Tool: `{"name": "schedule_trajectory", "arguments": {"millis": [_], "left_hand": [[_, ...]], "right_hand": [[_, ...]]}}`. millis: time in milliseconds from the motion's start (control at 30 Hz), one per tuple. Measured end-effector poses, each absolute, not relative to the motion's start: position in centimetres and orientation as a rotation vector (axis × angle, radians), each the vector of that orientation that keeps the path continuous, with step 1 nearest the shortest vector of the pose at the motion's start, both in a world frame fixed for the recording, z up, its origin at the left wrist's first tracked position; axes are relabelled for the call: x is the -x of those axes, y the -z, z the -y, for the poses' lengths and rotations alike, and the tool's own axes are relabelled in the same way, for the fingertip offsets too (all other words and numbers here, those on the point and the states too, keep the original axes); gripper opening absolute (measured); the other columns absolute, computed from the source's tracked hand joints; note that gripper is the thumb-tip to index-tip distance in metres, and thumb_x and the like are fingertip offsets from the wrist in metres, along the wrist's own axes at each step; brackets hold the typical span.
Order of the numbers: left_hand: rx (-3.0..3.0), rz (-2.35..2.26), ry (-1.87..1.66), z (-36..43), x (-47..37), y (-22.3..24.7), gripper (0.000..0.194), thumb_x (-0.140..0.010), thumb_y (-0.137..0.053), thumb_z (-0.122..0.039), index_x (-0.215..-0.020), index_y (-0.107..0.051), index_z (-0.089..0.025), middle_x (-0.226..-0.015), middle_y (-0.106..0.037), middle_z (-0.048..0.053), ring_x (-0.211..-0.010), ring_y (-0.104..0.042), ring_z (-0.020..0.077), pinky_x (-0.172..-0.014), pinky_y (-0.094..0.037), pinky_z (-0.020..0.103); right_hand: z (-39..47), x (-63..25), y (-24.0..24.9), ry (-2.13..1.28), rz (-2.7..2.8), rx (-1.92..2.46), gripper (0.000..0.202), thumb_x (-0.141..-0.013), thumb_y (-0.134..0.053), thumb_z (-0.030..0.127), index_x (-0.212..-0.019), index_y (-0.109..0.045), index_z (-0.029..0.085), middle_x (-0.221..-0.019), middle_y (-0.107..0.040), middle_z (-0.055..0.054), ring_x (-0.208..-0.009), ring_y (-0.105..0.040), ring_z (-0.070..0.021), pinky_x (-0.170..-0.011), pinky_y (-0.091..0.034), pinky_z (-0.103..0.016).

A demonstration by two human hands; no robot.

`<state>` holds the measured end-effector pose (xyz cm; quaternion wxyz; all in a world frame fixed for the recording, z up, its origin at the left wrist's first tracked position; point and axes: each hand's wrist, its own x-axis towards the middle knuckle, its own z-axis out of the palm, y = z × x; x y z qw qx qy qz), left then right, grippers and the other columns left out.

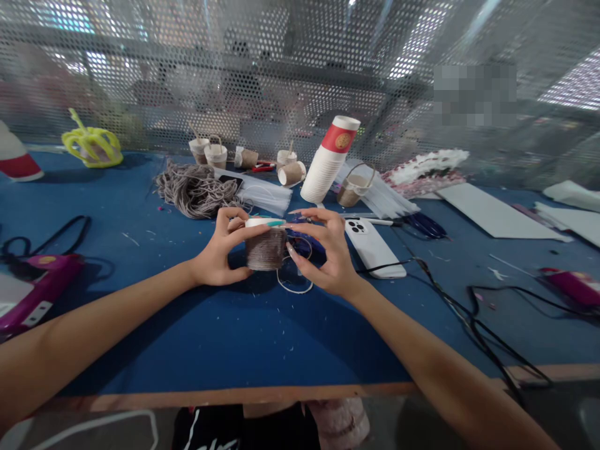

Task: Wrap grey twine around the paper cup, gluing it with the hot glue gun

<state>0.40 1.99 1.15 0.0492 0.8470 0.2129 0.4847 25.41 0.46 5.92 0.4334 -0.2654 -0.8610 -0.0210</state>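
Between my hands is a small paper cup (265, 251) wrapped in grey-brown yarn, its white rim facing up. My left hand (216, 251) grips it from the left, with the thumb low on its side and the fingers along the top. My right hand (330, 256) is at the cup's right side, with bent fingertips against its rim and wall; whether they also pinch yarn I cannot tell. A thin pale cord (296, 292) loops below the right fingers. Just behind the cup lies something dark blue (307, 245), partly covered by my right hand.
Behind are a grey yarn bundle (194, 190), stacked paper cups (323, 172), a small handled basket (352, 190) and clear glue sticks (269, 195). A white phone (375, 247) lies right. Magenta glue guns (51, 284) lie at both sides, with black cables (450, 303) on the right.
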Motion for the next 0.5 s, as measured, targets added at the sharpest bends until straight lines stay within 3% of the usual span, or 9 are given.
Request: {"name": "schedule_trajectory", "arguments": {"millis": [200, 400, 500], "left_hand": [[-2.524, -0.6, -1.473, -2.07, -0.18, -1.27, 0.083, -0.076, -0.069, -0.03, -0.151, -0.033, -0.03, -0.121, -0.033, 0.008, -0.118, -0.048, 0.0272, -0.099, -0.056, 0.05], [-2.543, -0.532, -1.519, -2.29, -0.25, -1.2, 0.07, -0.08, -0.065, -0.027, -0.147, -0.044, -0.031, -0.123, -0.034, 0.009, -0.122, -0.049, 0.0311, -0.101, -0.055, 0.053], [-2.537, -0.518, -1.522, -2.38, -0.25, -1.09, 0.078, -0.08, -0.066, -0.032, -0.151, -0.036, -0.032, -0.125, -0.036, 0.01, -0.12, -0.048, 0.0301, -0.101, -0.054, 0.054]], "right_hand": [[-0.57, -25.47, -6.03, 0.076, 2.181, 0.66, 0.042, -0.085, -0.061, 0.018, -0.123, -0.054, 0.034, -0.129, -0.053, -0.007, -0.122, -0.055, -0.0284, -0.099, -0.044, -0.051], [-0.44, -25.53, -6.02, 0.065, 2.151, 0.69, 0.049, -0.082, -0.062, 0.019, -0.126, -0.052, 0.039, -0.126, -0.054, -0.005, -0.12, -0.056, -0.0292, -0.098, -0.045, -0.053], [-0.36, -25.55, -6.0, 0.07, 2.174, 0.685, 0.053, -0.081, -0.062, 0.019, -0.128, -0.052, 0.04, -0.128, -0.052, -0.005, -0.121, -0.055, -0.0297, -0.099, -0.044, -0.053]]}}
